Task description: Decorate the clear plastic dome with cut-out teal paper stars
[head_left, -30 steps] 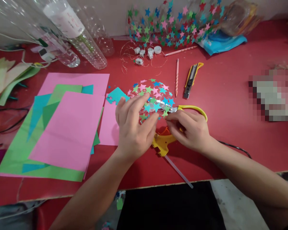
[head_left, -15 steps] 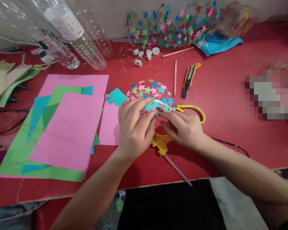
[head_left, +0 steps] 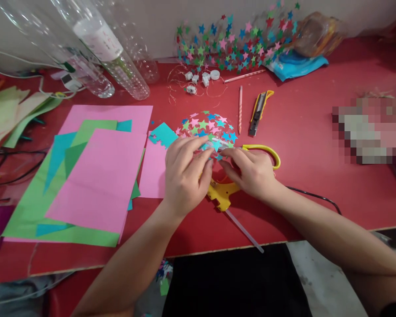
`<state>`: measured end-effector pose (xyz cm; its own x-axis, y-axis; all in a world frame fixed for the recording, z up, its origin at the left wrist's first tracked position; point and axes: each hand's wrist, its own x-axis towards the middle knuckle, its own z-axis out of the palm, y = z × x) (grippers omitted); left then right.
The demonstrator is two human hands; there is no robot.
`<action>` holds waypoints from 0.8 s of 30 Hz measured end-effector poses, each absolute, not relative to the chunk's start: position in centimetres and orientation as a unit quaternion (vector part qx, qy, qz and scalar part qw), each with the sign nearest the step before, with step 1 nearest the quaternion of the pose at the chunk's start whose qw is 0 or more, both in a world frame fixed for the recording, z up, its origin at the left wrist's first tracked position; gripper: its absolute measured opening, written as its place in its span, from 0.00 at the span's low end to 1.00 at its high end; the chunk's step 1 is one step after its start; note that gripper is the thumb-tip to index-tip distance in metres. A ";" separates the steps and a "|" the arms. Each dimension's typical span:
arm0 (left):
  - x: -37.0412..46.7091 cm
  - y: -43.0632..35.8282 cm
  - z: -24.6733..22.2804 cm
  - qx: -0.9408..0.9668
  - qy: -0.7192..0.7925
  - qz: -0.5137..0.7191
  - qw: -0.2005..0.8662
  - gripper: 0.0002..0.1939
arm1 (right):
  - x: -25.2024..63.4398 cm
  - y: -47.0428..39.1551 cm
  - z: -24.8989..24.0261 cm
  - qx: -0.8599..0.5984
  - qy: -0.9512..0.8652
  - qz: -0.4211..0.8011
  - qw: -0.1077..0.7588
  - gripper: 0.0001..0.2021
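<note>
My left hand (head_left: 188,176) is over the near left side of a clear plastic piece covered in paper stars (head_left: 203,125), its thumb and fingers bent together. A light-blue paper star (head_left: 215,145) lies just beyond its fingertips. Close by on the right, my right hand (head_left: 255,174) has its thumb and index finger drawn together, the tips almost meeting the left ones. Whatever lies between the fingertips is too small to make out. Yellow-handled scissors (head_left: 277,159) rest behind my right hand, blades partly hidden. Below both hands lies a yellow hot glue gun (head_left: 222,196) with a clear glue stick (head_left: 246,231).
Pink, green and blue paper sheets (head_left: 95,185) are stacked at left, near a cut blue piece (head_left: 165,134). Clear bottles (head_left: 132,79) stand behind. A box cutter (head_left: 259,112), a striped pencil (head_left: 240,110) and a star-covered clear bottle (head_left: 237,44) lie toward the back.
My right hand has shifted slightly left, its fingertips coming closer to the left hand's. The view has moved a little; the papers, glue gun and scissors stay in place.
</note>
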<state>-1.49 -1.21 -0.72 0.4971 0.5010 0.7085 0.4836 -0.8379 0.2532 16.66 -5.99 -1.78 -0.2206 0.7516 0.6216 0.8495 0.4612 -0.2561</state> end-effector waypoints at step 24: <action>-3.9 2.2 -1.3 0.674 0.455 0.550 0.189 0.06 | 18.8 -6.1 -1.4 -0.566 -0.701 0.019 0.434 0.08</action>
<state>-3.92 2.18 -1.27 -0.0199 0.8219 0.5693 0.4054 -0.5138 0.7561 18.83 -6.08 -1.41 0.0175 0.8091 0.5874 0.7767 0.3589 -0.5176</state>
